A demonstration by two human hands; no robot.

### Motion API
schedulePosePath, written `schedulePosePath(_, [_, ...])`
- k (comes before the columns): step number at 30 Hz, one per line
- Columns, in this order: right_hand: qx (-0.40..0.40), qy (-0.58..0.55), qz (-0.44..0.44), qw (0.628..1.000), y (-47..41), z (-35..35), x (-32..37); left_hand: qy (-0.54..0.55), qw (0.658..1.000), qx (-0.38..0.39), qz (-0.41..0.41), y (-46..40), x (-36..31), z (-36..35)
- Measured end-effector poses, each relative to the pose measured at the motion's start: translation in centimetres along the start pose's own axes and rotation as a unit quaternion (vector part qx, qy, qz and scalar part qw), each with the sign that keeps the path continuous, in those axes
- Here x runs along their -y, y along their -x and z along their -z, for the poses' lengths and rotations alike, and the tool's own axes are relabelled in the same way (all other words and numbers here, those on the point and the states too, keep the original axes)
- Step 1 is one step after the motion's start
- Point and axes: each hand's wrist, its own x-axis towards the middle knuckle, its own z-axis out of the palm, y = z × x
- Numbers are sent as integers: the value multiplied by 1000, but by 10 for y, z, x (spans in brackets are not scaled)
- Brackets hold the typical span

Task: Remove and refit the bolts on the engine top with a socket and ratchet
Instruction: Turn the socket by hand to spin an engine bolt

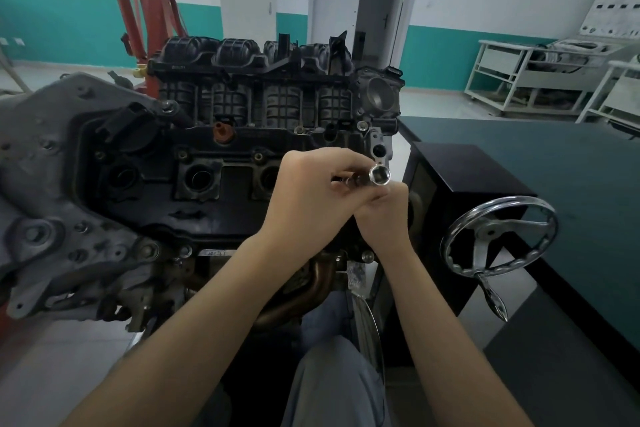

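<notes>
An engine on a stand fills the left and centre, its black top cover facing me with several bolts along its edges. Above the cover's right end, my left hand grips a socket tool. Its chrome socket points its open end toward me, and the shaft runs left between my fingers. My right hand sits just below, its fingers curled around the lower part of the tool, which they hide.
A chrome handwheel with a crank handle sticks out from the black stand box on the right. A dark green table lies beyond it. A red hoist stands behind the engine. White racks line the right wall.
</notes>
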Motion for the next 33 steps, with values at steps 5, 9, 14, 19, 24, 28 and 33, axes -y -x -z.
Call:
schedulePosePath(5, [2,-4,-6,1000,2,2,-13,32,999,28,6,2,1,4])
schedulePosePath(9, [-8,-32,-14,999,2,1,-9,55,996,63,22,3,1,5])
schedulePosePath(14, [-17,7,13,1000,1,0,0,-21,999,-24,-24,2,-1,1])
schedulePosePath(19, [-6,0,-9,1000,2,1,-10,66,997,33,13,3,3,4])
schedulePosePath(24, [-17,-25,0,1000,1,1,-5,51,997,50,12,0,4,3])
schedulePosePath(28, [-43,1,2,999,1,-1,-3,6,1000,-18,-15,0,3,-1])
schedulePosePath(33, [-16,-9,7,1000,1,-1,-4,-3,999,2,-34,3,5,2])
